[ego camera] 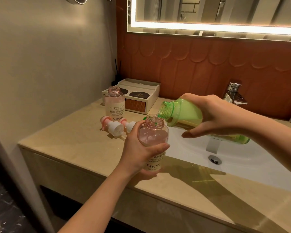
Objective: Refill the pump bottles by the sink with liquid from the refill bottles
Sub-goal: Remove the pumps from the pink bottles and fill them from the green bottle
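My left hand (138, 150) grips a clear pink pump bottle (154, 134) with its top off, held above the counter's front edge by the sink. My right hand (213, 115) holds a green refill bottle (183, 112) tipped on its side, its open neck over the pink bottle's mouth, and a thin clear stream runs in. A second open pink bottle (115, 105) stands upright on the counter to the left. Two white-and-pink pump heads (115, 126) lie on the counter in front of it, the right one partly hidden by my left hand.
A white sink basin (242, 158) with a drain lies to the right, a chrome tap (233, 94) behind it. A cream amenity box (138, 95) sits at the back of the beige counter (71, 138). A wall rises on the left, a lit mirror above.
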